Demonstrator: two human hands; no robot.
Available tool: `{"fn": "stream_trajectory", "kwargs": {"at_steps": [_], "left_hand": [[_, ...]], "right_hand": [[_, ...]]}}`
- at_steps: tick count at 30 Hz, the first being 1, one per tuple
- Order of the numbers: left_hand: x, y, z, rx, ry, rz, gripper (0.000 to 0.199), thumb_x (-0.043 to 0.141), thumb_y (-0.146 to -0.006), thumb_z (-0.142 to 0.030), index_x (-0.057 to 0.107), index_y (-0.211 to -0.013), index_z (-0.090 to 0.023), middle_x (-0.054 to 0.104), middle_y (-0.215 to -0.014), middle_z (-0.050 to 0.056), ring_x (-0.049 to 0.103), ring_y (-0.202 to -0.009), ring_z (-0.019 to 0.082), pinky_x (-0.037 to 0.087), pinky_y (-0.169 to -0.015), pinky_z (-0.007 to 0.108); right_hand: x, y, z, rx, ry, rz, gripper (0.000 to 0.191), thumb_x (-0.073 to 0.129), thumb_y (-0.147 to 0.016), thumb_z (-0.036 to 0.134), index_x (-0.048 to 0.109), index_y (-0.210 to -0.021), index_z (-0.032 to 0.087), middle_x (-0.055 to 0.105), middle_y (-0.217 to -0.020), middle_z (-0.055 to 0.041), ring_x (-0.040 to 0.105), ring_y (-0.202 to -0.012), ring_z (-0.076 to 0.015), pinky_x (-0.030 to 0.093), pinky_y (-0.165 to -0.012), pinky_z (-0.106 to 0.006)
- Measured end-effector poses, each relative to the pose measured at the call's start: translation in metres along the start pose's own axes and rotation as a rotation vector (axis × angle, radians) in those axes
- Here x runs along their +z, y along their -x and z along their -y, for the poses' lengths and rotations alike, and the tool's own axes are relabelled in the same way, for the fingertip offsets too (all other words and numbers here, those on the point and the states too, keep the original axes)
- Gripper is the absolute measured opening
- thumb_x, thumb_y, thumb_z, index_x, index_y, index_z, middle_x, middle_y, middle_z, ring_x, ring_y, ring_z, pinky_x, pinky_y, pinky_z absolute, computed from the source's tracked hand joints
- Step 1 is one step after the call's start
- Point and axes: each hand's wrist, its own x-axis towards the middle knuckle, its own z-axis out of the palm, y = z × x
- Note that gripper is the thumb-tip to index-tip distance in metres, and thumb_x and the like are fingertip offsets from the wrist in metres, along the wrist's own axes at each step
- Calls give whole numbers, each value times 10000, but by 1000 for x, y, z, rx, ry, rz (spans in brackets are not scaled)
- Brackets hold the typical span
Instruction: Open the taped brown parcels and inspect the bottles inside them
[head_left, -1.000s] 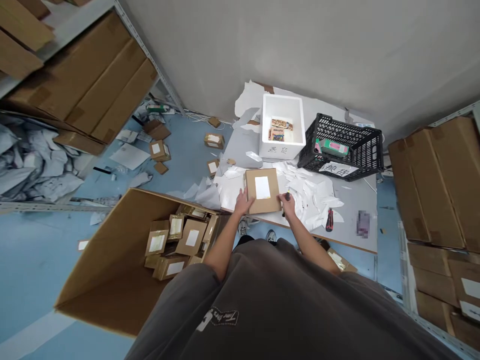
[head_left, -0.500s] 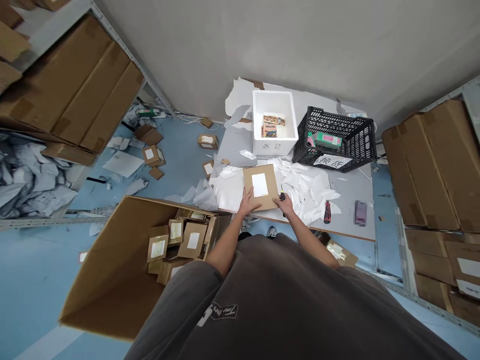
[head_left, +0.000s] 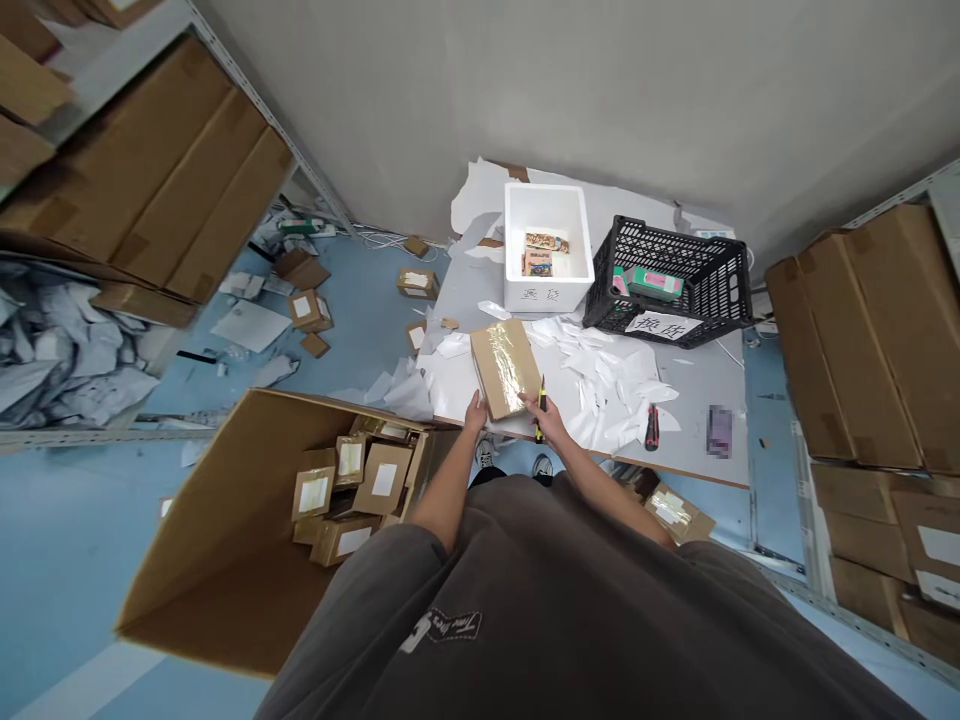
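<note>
A small cardboard box (head_left: 498,368) rests on the table in front of me, with a shiny strip of clear tape running along its upper face. My left hand (head_left: 475,412) grips its near left corner. In my right hand (head_left: 550,415) is a yellow and black utility knife (head_left: 541,405), tip pointing away from me. Fingers of that hand also touch the box's near right corner. Torn white paper scraps (head_left: 600,370) lie to the right of the box. Among them rests a red and black tool (head_left: 652,428).
On the table (head_left: 705,380) stand a white foam bin (head_left: 549,293) with small packages and a black plastic crate (head_left: 667,240) with green boxes. At my left, a large open carton (head_left: 217,560) holds several small boxes. Shelves with cartons (head_left: 862,340) flank both sides.
The box has been turned over: its white label faced up before, and now the taped face does. My left hand has slid from its top to its side, and the knife now points upward.
</note>
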Motion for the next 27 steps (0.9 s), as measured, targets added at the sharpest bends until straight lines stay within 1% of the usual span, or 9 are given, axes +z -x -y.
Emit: {"fn": "stream_trajectory", "kwargs": {"at_steps": [3,5,7,9,12,15,19,23,27], "left_hand": [[-23,-8,-13,22,-49,-59,782,506,-1079,-547,399,-1723,-115,430,-1759,202,479,-1600,326,383,-1317,472],[-45,-20,-35,178,-166,-62,784,564,-1053,-550,403,-1731,-191,303,-1831,141,385,-1657,299,390,-1313,436],[-67,-37,-64,382,-355,-1,965,720,-946,-614,375,-1746,-199,160,-1872,130,225,-1717,333,300,-1360,449],[-83,-55,-96,494,-549,118,1283,880,-758,-705,293,-1778,-196,78,-1881,146,96,-1733,402,196,-1392,499],[-86,-75,-131,458,-763,332,1596,987,-497,-781,240,-1792,-223,45,-1872,196,-31,-1714,503,118,-1373,642],[-71,-82,-140,349,-809,356,1650,984,-426,-828,279,-1782,-205,-6,-1858,254,-119,-1690,547,25,-1344,713],[-54,-77,-125,338,-847,304,1727,1014,-359,-802,263,-1785,-184,-15,-1854,264,-226,-1670,530,-81,-1327,713],[-42,-68,-112,360,-845,298,1767,1014,-365,-803,212,-1791,-136,-52,-1847,277,-260,-1666,512,-94,-1331,694],[-29,-65,-111,310,-790,304,1764,981,-411,-845,170,-1792,-108,-72,-1839,301,-271,-1657,525,-82,-1327,713]], "right_hand": [[-9,-6,9,98,-66,51,445,766,-891,640,577,-1032,263,826,-1069,-93,793,-1040,-269,610,-715,-307],[-20,-14,21,164,-62,65,419,729,-953,619,607,-1105,248,789,-877,-48,793,-817,-241,622,-676,-321],[-31,-22,33,195,-7,89,435,698,-992,629,632,-1144,227,702,-706,4,723,-612,-213,614,-610,-331],[-38,-29,45,201,69,113,473,688,-994,674,622,-1139,229,625,-611,45,637,-488,-197,586,-534,-335],[-38,-37,61,182,180,109,497,677,-984,721,548,-1143,268,606,-591,75,609,-448,-201,559,-491,-337],[-29,-46,72,159,291,69,434,587,-1043,675,497,-1202,282,622,-604,82,635,-464,-224,568,-518,-350],[-9,-70,86,82,537,69,317,472,-1116,534,538,-1273,267,685,-698,49,688,-547,-229,597,-633,-350],[27,-106,102,-68,928,63,305,469,-1143,405,618,-1334,220,803,-1082,-84,781,-985,-269,594,-919,-354],[68,-134,111,-22,1222,89,392,474,-1154,326,577,-1478,128,750,-1358,-210,717,-1253,-324,535,-1059,-391]]}}
